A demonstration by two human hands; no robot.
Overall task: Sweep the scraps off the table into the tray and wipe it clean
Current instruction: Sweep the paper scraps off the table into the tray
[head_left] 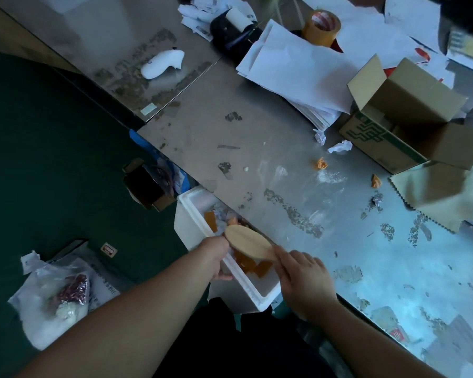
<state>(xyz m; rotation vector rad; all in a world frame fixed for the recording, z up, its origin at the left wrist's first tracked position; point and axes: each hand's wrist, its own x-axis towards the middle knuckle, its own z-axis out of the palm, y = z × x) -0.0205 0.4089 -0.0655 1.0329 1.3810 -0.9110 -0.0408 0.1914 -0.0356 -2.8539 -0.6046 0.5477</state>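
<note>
White foam tray (187, 214) is against the table (257, 159) edge, part of it tucked under, right betw. both hands. L hand (216, 257) grips its near side wall, fingers curled over the rim. R hand (303, 279) is just right of the tray, over the table edge, fist wrapped round the handle of a wooden brush (249, 242). Brush head points away & left from the R hand, over the tray's open top, its tip close to the L hand. Orange bits (257, 267) lie inside the tray, under the brush & betw. the hands. More bits w/ pale paper sit further in, beyond the brush.

Scraps on the table are all beyond & right of the R hand, well apart from it:
- orange scrap (322, 163)
- 2nd orange scrap (376, 181), further right
- two crumpled white paper balls (340, 147), beyond those
- small grey crumple (376, 199), nearer the hand

There's a whitish smear by the orange scraps & patchy worn marks across the tabletop.

Yellowish cloth (432, 195) w/ zigzag edge lies flat, far right of the R hand. Open cardboard box (402, 126) is just beyond it. Stack of white paper (298, 66) & tape roll (321, 27) are far beyond both hands. Left of the L hand, down on the green floor (52, 132), is a clear plastic bag (52, 296) w/ stuff inside.
</note>
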